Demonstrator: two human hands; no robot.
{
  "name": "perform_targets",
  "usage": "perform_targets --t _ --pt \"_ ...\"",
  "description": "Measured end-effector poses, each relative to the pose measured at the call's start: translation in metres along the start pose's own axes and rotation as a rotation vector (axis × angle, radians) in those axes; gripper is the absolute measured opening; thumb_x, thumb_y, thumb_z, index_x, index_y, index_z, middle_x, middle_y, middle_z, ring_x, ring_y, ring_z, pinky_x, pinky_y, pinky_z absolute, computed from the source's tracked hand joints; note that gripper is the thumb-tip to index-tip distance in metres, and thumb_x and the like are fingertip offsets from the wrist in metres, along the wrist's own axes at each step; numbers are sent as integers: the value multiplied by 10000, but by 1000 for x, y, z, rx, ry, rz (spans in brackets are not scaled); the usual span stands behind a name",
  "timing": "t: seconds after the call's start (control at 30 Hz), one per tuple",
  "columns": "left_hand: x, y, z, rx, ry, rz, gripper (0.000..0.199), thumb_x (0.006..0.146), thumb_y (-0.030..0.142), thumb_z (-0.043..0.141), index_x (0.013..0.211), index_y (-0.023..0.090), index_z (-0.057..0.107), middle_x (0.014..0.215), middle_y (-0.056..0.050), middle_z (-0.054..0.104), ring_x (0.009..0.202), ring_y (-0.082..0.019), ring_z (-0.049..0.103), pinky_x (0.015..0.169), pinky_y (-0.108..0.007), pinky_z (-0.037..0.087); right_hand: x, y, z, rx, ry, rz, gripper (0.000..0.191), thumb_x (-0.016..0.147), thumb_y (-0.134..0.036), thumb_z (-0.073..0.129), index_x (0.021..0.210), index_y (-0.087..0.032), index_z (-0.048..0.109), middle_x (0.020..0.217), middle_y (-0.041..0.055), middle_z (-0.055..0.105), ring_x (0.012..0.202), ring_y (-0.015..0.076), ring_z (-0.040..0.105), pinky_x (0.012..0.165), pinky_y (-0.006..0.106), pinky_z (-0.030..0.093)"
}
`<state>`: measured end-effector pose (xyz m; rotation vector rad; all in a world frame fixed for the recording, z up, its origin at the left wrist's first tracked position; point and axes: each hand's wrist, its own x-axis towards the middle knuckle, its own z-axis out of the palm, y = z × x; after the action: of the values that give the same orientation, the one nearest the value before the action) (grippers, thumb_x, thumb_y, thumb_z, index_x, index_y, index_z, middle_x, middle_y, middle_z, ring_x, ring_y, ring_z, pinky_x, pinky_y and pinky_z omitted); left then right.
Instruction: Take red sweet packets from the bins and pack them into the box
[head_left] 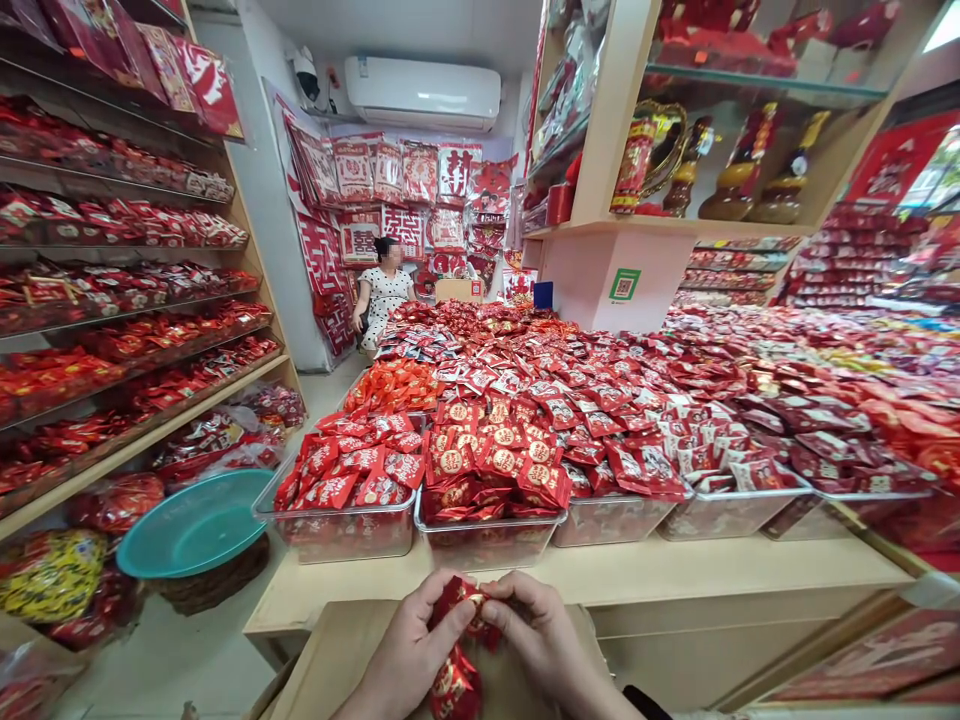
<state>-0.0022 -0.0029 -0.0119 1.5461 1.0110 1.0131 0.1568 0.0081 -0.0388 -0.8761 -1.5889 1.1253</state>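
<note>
Both hands meet at the bottom centre, above a brown cardboard surface (337, 650). My left hand (412, 640) pinches a red packet (454, 598) with gold print between thumb and fingers. From the right, my right hand (536, 630) grips the same packet near its upper right part, thumb and forefinger pressed together. Below the fingers, another red and gold packet (456, 685) hangs or lies under my left hand; whether the two are joined I cannot tell.
Clear bins (491, 545) full of red packets line the counter (675, 570) ahead. A teal basin (202, 525) stands at the left by stocked shelves (150, 415). A person (384, 290) in a dotted dress sits at the back. A display cabinet (592, 120) rises at the right.
</note>
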Motion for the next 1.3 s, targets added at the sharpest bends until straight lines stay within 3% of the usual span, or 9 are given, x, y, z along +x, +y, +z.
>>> perform_targets --t 0.27,0.37,0.47,0.57,0.67,0.73,0.83,1.0,1.3 --pt "-1 5 1 39 14 1 205 810 331 433 870 202 580 742 6 593 726 -153 533 691 -244 415 -3 -4 4 -184 -36 -73 147 796 -264 481 811 -174 596 653 21 610 568 115 558 547 203 451" --pt "0 1 3 46 83 15 219 791 353 456 856 198 597 706 7 594 694 -154 536 663 -238 420 -3 -2 1 -339 -5 -216 130 797 -241 476 870 -181 565 682 27 602 577 117 552 539 205 450" --pt "-1 -4 4 47 176 26 219 756 377 499 805 195 611 650 13 594 642 -150 535 615 -223 418 8 -17 -10 -492 116 -408 128 796 -187 474 911 -187 529 756 43 587 644 124 538 567 216 445" --pt "-4 -2 1 63 310 58 212 721 387 541 794 205 619 640 14 612 626 -150 546 605 -216 418 40 -47 -27 -615 176 -512 148 809 -155 447 928 -186 529 825 60 586 759 149 524 673 265 439" --pt "0 16 -11 24 475 140 242 724 394 535 884 229 611 893 -6 652 876 -182 564 795 -226 403 87 -73 -40 -810 172 -521 176 821 -179 425 931 -176 562 859 70 607 791 181 500 726 318 410" --pt "11 31 -23 -23 547 109 296 754 406 494 986 242 577 1113 -8 591 1090 -190 467 934 -247 321 118 -79 -43 -932 126 -475 209 823 -177 410 940 -172 583 871 67 626 792 189 492 732 314 397" --pt "34 44 -43 -85 578 3 387 753 430 487 1084 232 528 1228 -20 525 1159 -210 416 973 -307 303 153 -77 -41 -1075 8 -404 223 801 -158 431 934 -167 609 855 59 649 797 194 498 732 293 380" --pt "62 39 -55 -156 490 -79 409 709 451 541 1034 204 567 1110 -64 617 1065 -255 515 878 -356 414 173 -67 -33 -1137 -80 -346 208 771 -132 459 854 -179 644 791 47 664 756 181 519 717 270 360" --pt "71 55 -61 -65 216 -39 328 742 417 508 972 201 596 901 -29 686 849 -218 607 786 -338 449 181 -59 -24 -1018 -97 -359 235 775 -134 468 885 -204 664 802 32 673 786 170 514 706 237 379"
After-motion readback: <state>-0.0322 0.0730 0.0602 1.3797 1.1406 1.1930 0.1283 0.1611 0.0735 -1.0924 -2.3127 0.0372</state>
